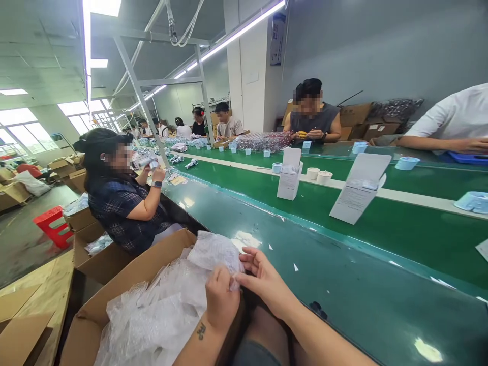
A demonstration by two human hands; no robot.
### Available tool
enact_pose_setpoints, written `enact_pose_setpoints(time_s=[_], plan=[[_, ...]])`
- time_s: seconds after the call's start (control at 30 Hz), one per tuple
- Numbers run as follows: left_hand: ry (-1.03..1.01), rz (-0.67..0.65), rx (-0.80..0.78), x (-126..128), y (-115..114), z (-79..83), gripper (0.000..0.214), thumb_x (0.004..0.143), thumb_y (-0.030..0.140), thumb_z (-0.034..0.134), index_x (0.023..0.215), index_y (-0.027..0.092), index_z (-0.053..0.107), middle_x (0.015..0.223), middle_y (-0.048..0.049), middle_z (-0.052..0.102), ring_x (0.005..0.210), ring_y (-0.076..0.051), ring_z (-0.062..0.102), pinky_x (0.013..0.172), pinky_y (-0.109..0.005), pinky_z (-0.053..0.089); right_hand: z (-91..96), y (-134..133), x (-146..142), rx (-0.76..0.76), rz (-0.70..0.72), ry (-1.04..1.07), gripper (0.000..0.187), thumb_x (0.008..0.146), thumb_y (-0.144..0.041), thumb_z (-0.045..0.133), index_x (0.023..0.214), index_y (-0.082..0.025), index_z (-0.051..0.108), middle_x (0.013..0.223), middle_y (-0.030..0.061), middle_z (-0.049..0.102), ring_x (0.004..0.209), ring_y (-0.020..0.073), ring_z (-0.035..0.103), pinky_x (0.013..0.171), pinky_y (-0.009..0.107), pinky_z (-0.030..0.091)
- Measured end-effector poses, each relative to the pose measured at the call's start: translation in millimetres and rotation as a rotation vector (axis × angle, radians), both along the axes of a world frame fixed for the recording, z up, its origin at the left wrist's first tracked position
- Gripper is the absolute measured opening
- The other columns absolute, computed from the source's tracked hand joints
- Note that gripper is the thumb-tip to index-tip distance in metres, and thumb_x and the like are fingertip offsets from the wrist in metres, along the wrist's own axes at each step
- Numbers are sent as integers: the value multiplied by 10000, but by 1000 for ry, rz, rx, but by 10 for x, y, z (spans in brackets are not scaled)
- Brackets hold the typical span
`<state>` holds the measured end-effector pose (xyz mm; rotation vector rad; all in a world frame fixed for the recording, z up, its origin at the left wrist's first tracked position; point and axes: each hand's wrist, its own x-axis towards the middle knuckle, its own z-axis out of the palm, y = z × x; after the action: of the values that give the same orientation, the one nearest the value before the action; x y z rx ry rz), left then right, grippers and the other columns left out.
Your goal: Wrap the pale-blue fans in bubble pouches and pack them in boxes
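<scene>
1. Clenching the near end of a bubble-wrap bag (213,251) in the left grip (223,300), fingers folded tight.
2. Resting the right grip (265,277) at the bag's right side, thumb and fingers apart; cannot tell whether pinching any film.
3. Holding the bag just beside the near edge of the tabletop (244,218), over the far right corner of a brown carton (89,325).
4. Inside that carton, heaped loosely with more bubble wrap (152,325).
5. Across the tabletop, dotted with small white scraps (296,267).
6. Beyond the tabletop's far edge, on a green belt (244,185), set well apart, with two open-topped white boxes (290,178).
7. Along the belt's pale strip (251,169), near blue cups (277,167).
8. Farther up the tabletop's near edge, next to a co-worker in a checked shirt (114,208), with a small item lifted in both hands.
</scene>
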<state>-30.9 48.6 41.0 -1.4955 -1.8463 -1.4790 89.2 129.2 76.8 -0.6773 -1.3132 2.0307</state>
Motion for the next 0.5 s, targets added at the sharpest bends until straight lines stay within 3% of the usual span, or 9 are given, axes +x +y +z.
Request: enact_pose_setpoints(time_s=[0.07, 0.13, 0.2, 0.27, 0.37, 0.43, 0.5], plan=[[-143, 10, -112, -18, -29, -78, 294, 770, 86, 551, 554, 226, 411, 534, 26, 422, 529, -141, 368, 528, -287, 237, -58, 54, -29, 7, -35, -49, 772, 502, -243, 894, 1183, -275, 532, 1285, 63, 506, 1062, 206, 569, 878, 346, 521], [-318, 32, -216, -59, -84, -136, 332, 754, 136, 600, 527, 234, 380, 522, 22, 405, 531, -147, 359, 531, -288, 231, -126, 116, -43, -118, 36, -56, 817, 497, -263, 895, 1219, -306, 516, 1307, 60, 513, 1021, 204, 590, 861, 357, 521], [-437, 25, -310, -73, -150, -178, 360, 752, 191, 638, 517, 237, 370, 535, 11, 421, 553, -158, 379, 550, -292, 253, -199, 145, -69, -282, 99, -54, 701, 518, -304, 884, 1134, -277, 551, 1074, 32, 621, 859, 171, 621, 821, 339, 521], [-480, -48, -417, -49, -214, -211, 362, 752, 244, 680, 524, 232, 399, 585, -8, 479, 596, -171, 417, 585, -305, 281, -260, 146, -112, -355, 95, -58, 514, 552, -368, 861, 968, -236, 589, 804, -15, 614, 701, 139, 592, 733, 297, 510], [-535, -194, -568, -1, -282, -243, 398, 652, 351, 809, 579, 222, 440, 660, -13, 520, 644, -174, 432, 613, -310, 295, -291, 150, -183, -170, 43, -114, 407, 592, -463, 824, 850, -216, 629, 710, -22, 590, 621, 135, 533, 601, 269, 448], [-612, -205, -556, 1, -289, -242, 412, 615, 404, 830, 657, 217, 464, 694, 0, 511, 671, -169, 431, 631, -301, 313, -266, 159, -229, 72, -10, -186, 382, 637, -518, 780, 824, -213, 647, 702, -9, 590, 615, 154, 513, 573, 284, 418], [-672, -183, -506, -23, -261, -216, 337, 667, 381, 776, 719, 208, 492, 723, 4, 516, 709, -167, 444, 669, -292, 339, -226, 158, -276, 305, -72, -250, 354, 697, -550, 718, 795, -219, 643, 691, 6, 586, 619, 178, 509, 585, 312, 418]])
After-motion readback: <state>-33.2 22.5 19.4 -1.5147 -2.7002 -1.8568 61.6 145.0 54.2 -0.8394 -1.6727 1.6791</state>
